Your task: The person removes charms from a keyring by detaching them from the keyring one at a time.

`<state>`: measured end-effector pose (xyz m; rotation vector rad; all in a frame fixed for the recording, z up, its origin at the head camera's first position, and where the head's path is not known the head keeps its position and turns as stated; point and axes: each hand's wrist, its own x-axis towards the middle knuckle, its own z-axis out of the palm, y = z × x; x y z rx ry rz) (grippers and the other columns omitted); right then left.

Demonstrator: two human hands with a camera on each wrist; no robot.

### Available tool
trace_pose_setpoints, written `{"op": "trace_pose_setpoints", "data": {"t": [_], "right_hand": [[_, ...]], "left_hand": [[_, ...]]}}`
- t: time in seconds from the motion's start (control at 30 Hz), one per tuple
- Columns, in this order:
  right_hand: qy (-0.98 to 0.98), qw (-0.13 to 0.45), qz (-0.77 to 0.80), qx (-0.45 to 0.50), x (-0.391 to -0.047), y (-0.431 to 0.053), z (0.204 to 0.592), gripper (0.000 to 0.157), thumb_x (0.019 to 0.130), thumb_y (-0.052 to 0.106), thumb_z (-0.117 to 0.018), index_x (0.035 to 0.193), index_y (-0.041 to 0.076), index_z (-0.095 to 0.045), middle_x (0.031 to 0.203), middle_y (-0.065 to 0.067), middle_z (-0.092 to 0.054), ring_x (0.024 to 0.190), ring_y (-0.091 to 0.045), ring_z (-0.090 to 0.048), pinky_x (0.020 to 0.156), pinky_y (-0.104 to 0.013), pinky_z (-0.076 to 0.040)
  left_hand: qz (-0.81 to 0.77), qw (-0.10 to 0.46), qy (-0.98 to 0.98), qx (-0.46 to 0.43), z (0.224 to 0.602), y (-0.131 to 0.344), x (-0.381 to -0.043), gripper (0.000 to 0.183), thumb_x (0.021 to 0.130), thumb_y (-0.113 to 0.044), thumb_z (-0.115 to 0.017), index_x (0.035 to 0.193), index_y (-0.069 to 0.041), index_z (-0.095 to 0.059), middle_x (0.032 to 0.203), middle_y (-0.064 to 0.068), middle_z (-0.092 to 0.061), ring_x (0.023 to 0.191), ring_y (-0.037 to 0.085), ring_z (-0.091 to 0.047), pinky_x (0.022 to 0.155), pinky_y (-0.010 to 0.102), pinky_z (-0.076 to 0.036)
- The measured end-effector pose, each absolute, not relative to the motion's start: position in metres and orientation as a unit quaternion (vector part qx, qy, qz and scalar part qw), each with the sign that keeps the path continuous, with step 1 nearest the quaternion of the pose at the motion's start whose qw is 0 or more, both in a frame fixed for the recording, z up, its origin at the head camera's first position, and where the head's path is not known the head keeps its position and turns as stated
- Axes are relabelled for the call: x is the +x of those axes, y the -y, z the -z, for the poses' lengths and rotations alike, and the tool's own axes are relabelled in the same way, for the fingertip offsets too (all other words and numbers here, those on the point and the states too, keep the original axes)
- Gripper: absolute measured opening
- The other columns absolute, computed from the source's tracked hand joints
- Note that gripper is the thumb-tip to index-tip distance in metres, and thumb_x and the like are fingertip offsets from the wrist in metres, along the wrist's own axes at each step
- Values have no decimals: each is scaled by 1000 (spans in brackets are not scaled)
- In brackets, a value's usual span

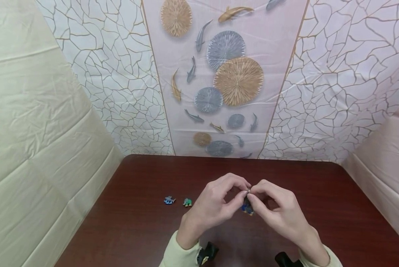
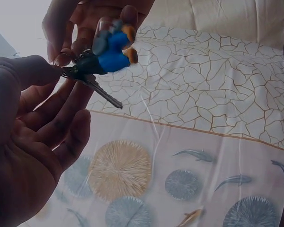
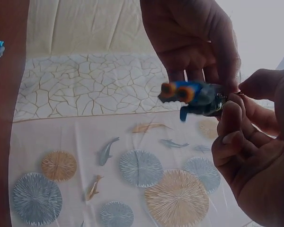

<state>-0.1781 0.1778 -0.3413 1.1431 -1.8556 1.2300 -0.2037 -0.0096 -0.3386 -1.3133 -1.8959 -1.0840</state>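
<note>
Above the table, my left hand (image 1: 214, 200) and right hand (image 1: 283, 209) meet fingertip to fingertip, both pinching a small metal key ring (image 1: 249, 190). From the ring hangs a blue figure (image 2: 114, 49) with orange feet and grey parts, blurred in the right wrist view. A metal key (image 2: 104, 92) also dangles there, showing clearly in the left wrist view. Fingertips cover most of the ring, so whether its coils are spread cannot be told.
Left of the hands, a blue-grey small figure (image 1: 169, 200) and a green one with orange feet (image 1: 187, 202) lie on the dark wooden table (image 1: 146, 230). A patterned cloth (image 1: 219, 122) hangs behind the table, with plain cream cloth (image 1: 52, 148) at the left side.
</note>
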Motion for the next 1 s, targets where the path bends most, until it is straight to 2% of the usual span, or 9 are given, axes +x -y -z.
{"op": "trace_pose_setpoints", "data": {"t": [0.27,0.5,0.7,1.0], "right_hand": [[679,327,-461,470,-181,-178,340,12,84,-9,-68,85,3,-64,77,2,-55,67,1,-48,49,-10,-37],[670,332,-463,476,-182,-177,339,8,88,-4,-66,84,2,-64,76,1,-55,68,0,-49,51,-10,-37],[672,308,-493,460,-177,-175,338,10,87,-10,-65,87,-1,-62,76,-3,-57,63,-1,-51,48,-11,-41],[656,316,-486,484,-174,-170,330,6,89,-7,-64,86,-2,-61,75,-2,-54,63,-2,-47,46,-10,-37]], "left_hand": [[414,290,708,-493,338,10,-204,5,94,-6,-60,98,-8,-61,105,3,-66,92,5,-64,81,10,-51],[413,291,711,-489,339,11,-204,5,93,-7,-61,98,-9,-61,105,3,-66,94,5,-64,84,9,-49],[409,306,704,-494,337,10,-203,4,93,-6,-61,97,-7,-61,104,3,-65,94,6,-64,85,9,-49],[409,307,706,-490,337,11,-203,5,94,-6,-61,98,-8,-61,103,3,-66,95,6,-64,83,12,-51]]}}
